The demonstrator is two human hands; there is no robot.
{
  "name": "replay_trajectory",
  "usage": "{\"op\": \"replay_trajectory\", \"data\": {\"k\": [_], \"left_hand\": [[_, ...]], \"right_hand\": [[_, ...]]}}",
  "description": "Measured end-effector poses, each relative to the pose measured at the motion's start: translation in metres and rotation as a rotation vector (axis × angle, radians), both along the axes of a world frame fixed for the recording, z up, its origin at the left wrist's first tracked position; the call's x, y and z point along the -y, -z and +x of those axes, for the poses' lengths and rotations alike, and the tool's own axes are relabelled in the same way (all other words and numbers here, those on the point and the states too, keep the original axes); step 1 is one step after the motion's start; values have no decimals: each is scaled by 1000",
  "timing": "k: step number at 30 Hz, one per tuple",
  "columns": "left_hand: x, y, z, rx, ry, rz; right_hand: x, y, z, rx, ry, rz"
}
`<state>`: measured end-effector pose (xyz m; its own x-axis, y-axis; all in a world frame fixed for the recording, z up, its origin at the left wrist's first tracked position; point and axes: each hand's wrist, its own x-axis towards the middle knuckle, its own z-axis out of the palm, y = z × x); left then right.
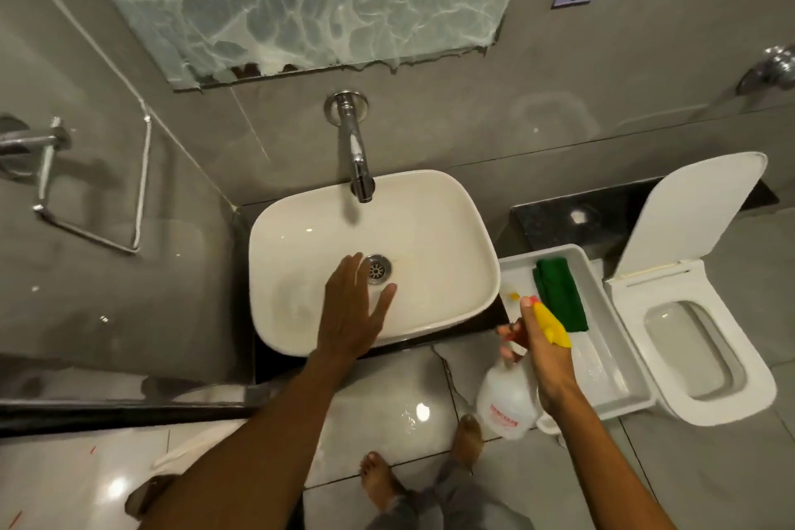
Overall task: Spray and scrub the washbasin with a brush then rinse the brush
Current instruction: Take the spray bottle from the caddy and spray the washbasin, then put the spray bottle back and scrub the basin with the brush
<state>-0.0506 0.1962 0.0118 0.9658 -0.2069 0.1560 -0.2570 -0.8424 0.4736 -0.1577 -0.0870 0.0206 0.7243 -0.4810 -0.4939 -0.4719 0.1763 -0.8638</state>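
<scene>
A white washbasin (439,228) sits on a dark counter under a chrome wall tap (359,168). My left hand (350,314) hovers flat over the front of the basin beside the drain (377,269), fingers spread, holding nothing. My right hand (544,351) grips a clear spray bottle (507,398) with a yellow trigger head (553,325), held to the right of the basin above the floor. A green scrub pad (561,295) lies in a white tray (602,275) to the right of the basin. I see no brush handle.
An open white toilet (705,344) stands right of the tray, lid up. A covered mirror (301,0) hangs above the tap. A chrome towel rail (47,185) is on the left wall. My bare feet (380,482) stand on wet glossy floor tiles.
</scene>
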Motion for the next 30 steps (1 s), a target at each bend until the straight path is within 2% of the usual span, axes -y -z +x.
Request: {"op": "replay_trajectory", "data": {"k": [6,9,13,17,20,26,30], "left_hand": [[105,-7,10,-31,233,17],[154,-1,16,0,329,-12],[200,15,28,18,439,69],[209,38,31,-36,473,183],[210,48,34,-51,455,175],[216,44,34,-72,417,253],[216,41,34,-67,417,266]], "right_hand": [[50,34,2,-14,55,-17],[69,58,0,-48,96,-119],[93,89,-2,-106,270,-111],[122,114,-7,-117,397,-91],[147,129,-11,-96,409,-122],[179,157,-16,0,425,-180],[193,186,-23,-25,476,-202]]}}
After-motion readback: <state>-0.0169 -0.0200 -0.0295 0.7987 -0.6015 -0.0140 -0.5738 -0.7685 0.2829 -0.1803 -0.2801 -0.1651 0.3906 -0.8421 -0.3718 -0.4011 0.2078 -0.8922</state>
